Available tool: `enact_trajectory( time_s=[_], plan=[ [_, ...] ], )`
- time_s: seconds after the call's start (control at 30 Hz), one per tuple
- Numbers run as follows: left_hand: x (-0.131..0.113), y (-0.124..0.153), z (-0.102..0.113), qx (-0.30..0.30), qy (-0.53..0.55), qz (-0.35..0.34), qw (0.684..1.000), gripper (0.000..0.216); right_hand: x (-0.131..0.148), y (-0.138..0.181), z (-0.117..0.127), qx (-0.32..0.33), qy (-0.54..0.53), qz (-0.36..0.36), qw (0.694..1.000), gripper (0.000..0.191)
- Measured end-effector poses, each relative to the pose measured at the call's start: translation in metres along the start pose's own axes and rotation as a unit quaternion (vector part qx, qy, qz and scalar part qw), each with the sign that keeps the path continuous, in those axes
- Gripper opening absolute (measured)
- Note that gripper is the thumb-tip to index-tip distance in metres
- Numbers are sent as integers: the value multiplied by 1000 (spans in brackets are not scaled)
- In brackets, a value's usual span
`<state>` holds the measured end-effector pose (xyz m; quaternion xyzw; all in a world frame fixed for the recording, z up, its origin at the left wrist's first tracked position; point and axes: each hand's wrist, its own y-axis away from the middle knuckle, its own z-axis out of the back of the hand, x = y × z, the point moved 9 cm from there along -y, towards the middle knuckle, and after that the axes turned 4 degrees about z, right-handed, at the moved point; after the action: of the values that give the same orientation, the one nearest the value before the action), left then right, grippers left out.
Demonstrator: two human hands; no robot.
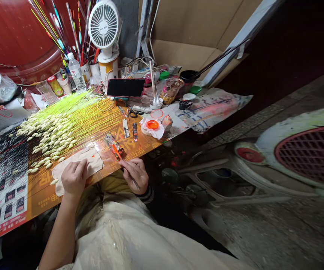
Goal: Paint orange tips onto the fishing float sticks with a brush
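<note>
My right hand (136,175) is closed round a slim paintbrush (117,152). The brush's orange end rests on or just above a small paint-smeared block (111,142). Over a pale, wrinkled cloth (96,159) my left hand (74,175) is closed, fingers pinched together; whatever they hold is hidden. One pale oval fishing float (54,182) lies just left of that hand. Many more fishing floats (53,131) with thin yellow-green tips are heaped at the left. A dish of orange paint (152,125) sits on white paper beyond the block.
Scissors (133,113), a narrow blade (126,128) and a dark strip (135,132) lie behind the block. Further back stand a phone (126,87), a white fan (104,24), a water bottle (76,73) and paint pots. A plastic chair (251,165) is at the right.
</note>
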<state>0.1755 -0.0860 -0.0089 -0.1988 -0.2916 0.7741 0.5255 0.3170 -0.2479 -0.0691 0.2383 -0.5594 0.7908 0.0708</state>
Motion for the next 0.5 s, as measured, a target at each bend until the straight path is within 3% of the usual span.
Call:
enact_trajectory(
  time_s=[0.5],
  plan=[
    [-1,2,-1,12,-12,12,1000,14,20,4,-5,8,-22,62,998,53]
  ],
)
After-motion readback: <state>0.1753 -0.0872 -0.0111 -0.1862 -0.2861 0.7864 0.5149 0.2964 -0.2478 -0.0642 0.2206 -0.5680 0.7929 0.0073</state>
